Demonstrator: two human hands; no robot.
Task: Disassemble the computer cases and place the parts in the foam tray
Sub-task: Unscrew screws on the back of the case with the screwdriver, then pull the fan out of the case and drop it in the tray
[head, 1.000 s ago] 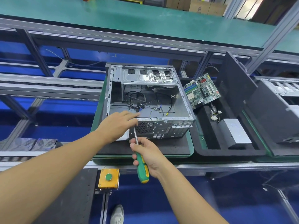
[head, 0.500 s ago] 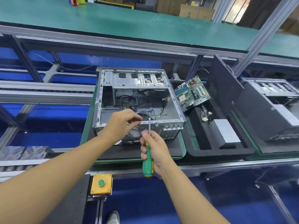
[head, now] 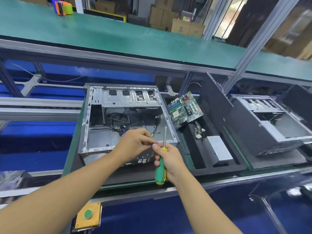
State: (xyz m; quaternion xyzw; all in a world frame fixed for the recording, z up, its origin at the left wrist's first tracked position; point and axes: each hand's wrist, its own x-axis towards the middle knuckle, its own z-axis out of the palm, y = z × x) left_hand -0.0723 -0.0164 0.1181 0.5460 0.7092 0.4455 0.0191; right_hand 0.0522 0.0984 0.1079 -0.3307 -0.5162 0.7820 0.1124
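The left hand (head: 135,144) and right hand (head: 168,156) cover the near wall of the open computer case (head: 125,119), hiding whatever the pinched fingertips (head: 154,144) hold. Right of that case, a second case (head: 270,125) is motion-blurred, its far corner cut by the frame edge.

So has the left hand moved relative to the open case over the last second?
Yes. The left hand has shifted right along the open case's near edge, meeting the right hand.
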